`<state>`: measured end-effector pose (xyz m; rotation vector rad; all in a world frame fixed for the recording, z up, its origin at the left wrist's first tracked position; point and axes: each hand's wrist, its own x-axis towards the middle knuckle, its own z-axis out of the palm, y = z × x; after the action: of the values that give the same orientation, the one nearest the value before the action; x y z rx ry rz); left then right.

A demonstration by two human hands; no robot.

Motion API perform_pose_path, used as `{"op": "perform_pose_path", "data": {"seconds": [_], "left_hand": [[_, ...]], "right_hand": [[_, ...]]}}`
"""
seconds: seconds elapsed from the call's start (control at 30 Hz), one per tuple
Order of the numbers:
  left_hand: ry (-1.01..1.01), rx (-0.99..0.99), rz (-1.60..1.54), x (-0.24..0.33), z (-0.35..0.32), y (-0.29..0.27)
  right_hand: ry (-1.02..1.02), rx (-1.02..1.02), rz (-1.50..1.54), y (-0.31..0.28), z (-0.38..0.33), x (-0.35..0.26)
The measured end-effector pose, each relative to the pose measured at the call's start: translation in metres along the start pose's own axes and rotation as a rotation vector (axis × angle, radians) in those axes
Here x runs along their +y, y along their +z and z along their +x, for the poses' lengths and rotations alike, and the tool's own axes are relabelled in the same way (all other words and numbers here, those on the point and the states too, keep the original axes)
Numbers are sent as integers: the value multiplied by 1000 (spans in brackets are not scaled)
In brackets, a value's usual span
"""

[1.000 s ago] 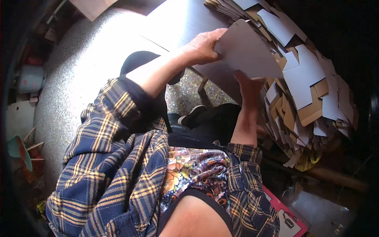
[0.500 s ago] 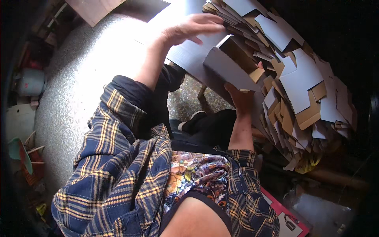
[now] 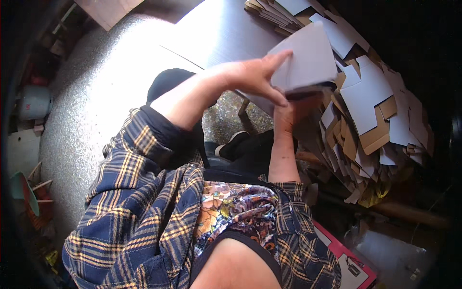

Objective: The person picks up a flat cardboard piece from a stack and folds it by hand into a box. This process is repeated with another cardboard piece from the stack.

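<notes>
A white cardboard box is held up over the table's near edge, its smooth pale face turned upward. My left hand grips its left side, with a finger along the upper face and the thumb lower down by my other wrist. Below the box, in shadow, my right hand supports its near side; most of those fingers are hidden and a little blurred. Just to the right rises a pile of flattened white-and-brown cartons, close beside the box.
The pale table reaches away under bright light. A speckled floor lies to the left, with a grey rounded container and a green dish-like thing along its edge. A pink-edged board is at the lower right.
My left hand has come down and right onto the box. The box has turned from showing its brown open inside to showing a white face.
</notes>
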<state>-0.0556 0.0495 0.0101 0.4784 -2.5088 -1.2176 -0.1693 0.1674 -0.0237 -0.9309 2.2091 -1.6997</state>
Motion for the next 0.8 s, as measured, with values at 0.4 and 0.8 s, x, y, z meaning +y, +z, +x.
{"op": "perform_pose_path", "data": {"seconds": [0.4, 0.8], "left_hand": [[-132, 343, -169, -21, -1, -50], [-81, 501, -57, -23, 30, -22]], "right_hand": [[-289, -279, -3, -4, -14, 2], [-229, -441, 130, 6, 104, 26]]}}
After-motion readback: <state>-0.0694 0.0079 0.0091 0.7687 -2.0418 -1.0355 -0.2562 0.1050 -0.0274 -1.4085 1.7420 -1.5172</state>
